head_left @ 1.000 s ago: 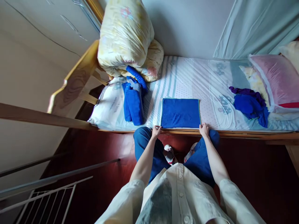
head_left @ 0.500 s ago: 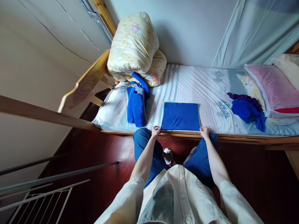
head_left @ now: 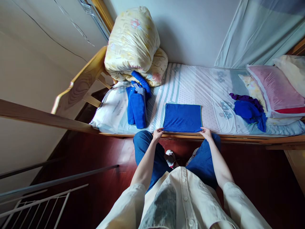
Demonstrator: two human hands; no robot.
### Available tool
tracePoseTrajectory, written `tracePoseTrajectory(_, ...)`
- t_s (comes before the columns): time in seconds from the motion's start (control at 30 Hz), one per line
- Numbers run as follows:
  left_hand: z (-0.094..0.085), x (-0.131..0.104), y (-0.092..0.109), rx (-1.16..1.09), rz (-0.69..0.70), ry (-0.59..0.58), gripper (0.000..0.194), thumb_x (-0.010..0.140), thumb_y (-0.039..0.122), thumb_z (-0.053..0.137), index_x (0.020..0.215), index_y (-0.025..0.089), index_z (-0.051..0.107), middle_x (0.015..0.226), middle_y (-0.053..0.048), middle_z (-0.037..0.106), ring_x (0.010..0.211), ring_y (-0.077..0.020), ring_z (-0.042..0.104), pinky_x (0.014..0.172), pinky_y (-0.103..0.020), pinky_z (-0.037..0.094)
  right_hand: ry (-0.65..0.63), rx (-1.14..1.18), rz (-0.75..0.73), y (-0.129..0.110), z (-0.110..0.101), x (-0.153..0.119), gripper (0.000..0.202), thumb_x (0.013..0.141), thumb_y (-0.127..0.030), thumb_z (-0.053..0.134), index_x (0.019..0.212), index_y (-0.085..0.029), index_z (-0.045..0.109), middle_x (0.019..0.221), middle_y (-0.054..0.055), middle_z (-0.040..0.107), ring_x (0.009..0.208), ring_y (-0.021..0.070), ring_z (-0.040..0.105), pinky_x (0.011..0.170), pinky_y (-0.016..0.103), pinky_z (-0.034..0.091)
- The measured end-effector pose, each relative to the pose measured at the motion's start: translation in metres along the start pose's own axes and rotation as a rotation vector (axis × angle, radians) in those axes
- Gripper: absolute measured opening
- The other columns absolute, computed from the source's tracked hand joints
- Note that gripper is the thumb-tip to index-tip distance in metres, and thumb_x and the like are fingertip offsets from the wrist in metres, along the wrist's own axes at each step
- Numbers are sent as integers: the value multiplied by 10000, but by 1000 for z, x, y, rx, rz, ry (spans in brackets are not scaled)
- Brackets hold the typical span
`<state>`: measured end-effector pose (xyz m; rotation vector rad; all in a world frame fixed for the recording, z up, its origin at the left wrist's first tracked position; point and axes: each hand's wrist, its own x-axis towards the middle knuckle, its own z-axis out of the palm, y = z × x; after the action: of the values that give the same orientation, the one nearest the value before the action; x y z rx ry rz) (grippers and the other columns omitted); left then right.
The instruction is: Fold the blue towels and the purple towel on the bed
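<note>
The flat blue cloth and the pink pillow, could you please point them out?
Flat blue cloth (head_left: 182, 117), head view: middle of its upper surface.
Pink pillow (head_left: 275, 87), head view: middle of its pink face.

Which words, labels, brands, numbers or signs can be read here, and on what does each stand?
"LOVE", probably, on the white and pale-green printed bedsheet, left end; the letters around it are blurred.
Small lettering near the bedsheet's front edge, right of the flat rectangular blue cloth: too small to read.
Nothing else readable.

Looks like a bedroom to me, home or dorm, can't tell which: wooden bed (head_left: 79, 81) with a patterned sheet (head_left: 197, 84), puffy floral quilt (head_left: 133, 41) bundled at one end, pink pillow (head_left: 274, 87) at the other.
</note>
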<state>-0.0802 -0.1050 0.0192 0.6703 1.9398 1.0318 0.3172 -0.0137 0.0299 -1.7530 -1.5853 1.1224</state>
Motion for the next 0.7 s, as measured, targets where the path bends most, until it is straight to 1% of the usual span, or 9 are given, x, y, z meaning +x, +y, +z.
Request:
tracePoseTrajectory(0.1, -1, 1, 2, 38, 48, -3, 346, 613, 149, 692, 944, 158, 794, 611, 35, 587, 678, -170, 635, 712, -270, 534, 19, -14, -11, -2, 1, 1, 370, 649, -260, 722, 995, -155, 796, 611, -30, 632, 640, 186, 643, 713, 338, 584)
tracePoseTrajectory(0.23, -2, 4, 3, 102, 94, 8, 234, 673, 212, 699, 885, 175, 791, 638, 14, 610, 725, -204, 664, 807, -325, 551, 59, -28, -26, -4, 4, 3, 221, 672, -269, 712, 855, -166, 777, 648, 8, 656, 671, 203, 633, 716, 352, 574)
tracePoseTrajectory(0.27, -2, 5, 3, 116, 103, 13, 213, 691, 224, 694, 876, 177, 789, 649, 8, 615, 742, -212, 671, 831, -339, 554, 71, -32, -29, -5, 4, 4, 190, 675, -271, 713, 825, -170, 771, 681, 24, 675, 688, 208, 635, 731, 360, 575)
tracePoseTrajectory(0.33, -2, 8, 3, 142, 117, 29, 190, 714, 233, 691, 870, 179, 785, 708, -15, 645, 813, -229, 689, 892, -361, 557, 104, -41, -34, -5, 5, 6, 157, 676, -273, 727, 793, -174, 763, 799, 66, 721, 766, 226, 658, 813, 389, 582)
tracePoseTrajectory(0.43, 1, 15, 4, 170, 139, 73, 155, 729, 242, 713, 861, 185, 770, 926, -77, 718, 1019, -262, 697, 1022, -383, 535, 146, -33, -79, -5, 5, 9, 146, 708, -281, 725, 807, -179, 758, 1064, 131, 759, 987, 271, 693, 954, 426, 564)
tracePoseTrajectory(0.5, 3, 18, 4, 161, 169, 94, 122, 746, 243, 721, 849, 188, 753, 1073, -107, 740, 1138, -276, 681, 1100, -398, 504, 126, 6, -111, -5, 5, 12, 154, 746, -287, 697, 843, -180, 750, 1169, 145, 760, 1097, 284, 689, 983, 427, 557)
tracePoseTrajectory(0.53, 4, 20, 5, 144, 184, 88, 111, 760, 243, 715, 852, 187, 746, 1113, -112, 747, 1167, -277, 677, 1122, -404, 493, 104, 33, -118, -4, 6, 14, 169, 763, -290, 680, 872, -178, 746, 1183, 144, 763, 1112, 280, 689, 983, 421, 557)
tracePoseTrajectory(0.6, 6, 22, 6, 90, 197, 43, 128, 795, 247, 689, 892, 181, 741, 1123, -114, 763, 1164, -273, 690, 1119, -410, 506, 61, 84, -108, -2, 8, 17, 217, 796, -309, 652, 940, -171, 736, 1160, 139, 775, 1047, 258, 701, 953, 403, 561)
tracePoseTrajectory(0.7, 8, 23, 8, 33, 186, -14, 186, 838, 270, 655, 973, 171, 737, 1093, -112, 780, 1173, -271, 693, 1066, -397, 552, 47, 109, -67, 2, 12, 22, 279, 831, -385, 654, 988, -162, 714, 1032, 123, 778, 849, 218, 681, 843, 364, 565)
